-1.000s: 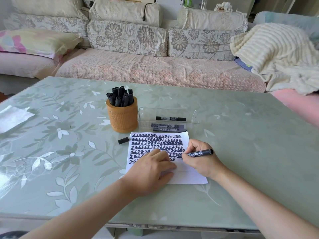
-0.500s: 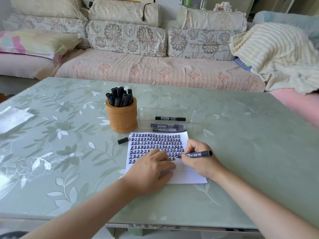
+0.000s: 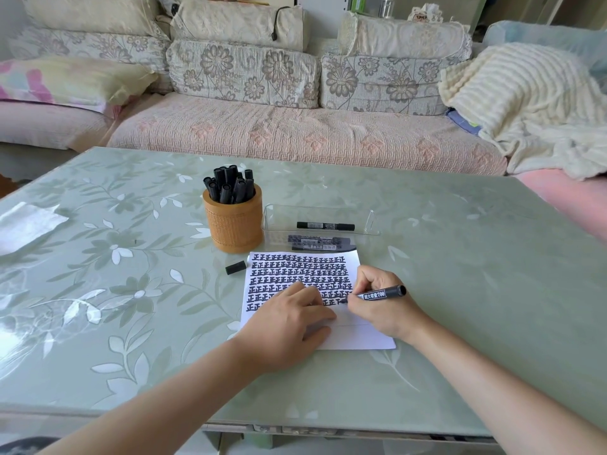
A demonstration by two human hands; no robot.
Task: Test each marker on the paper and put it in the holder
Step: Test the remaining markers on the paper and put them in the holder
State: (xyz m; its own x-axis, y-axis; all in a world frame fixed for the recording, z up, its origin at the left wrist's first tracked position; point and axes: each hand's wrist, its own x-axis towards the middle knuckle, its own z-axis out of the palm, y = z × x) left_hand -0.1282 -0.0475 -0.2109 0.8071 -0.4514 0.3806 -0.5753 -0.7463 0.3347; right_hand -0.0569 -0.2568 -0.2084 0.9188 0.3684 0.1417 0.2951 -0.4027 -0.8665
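Right hand (image 3: 377,300) grip closed on marker (image 3: 377,294), tip on paper (image 3: 354,338) mid-mark. Left hand (image 3: 289,326) flat, pinning sheet. Holder (image 3: 235,224) far-left nearly full; few markers left in clear tray (image 3: 372,218). Loose cap (image 3: 236,267) on bench (image 3: 460,290).

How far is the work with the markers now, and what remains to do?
Done: many markers stand in the holder, and rows of test marks fill most of the paper. In hand: the right hand writes with an uncapped marker while the left hand steadies the sheet; its cap lies beside the paper. Left: at least three markers in the clear tray.
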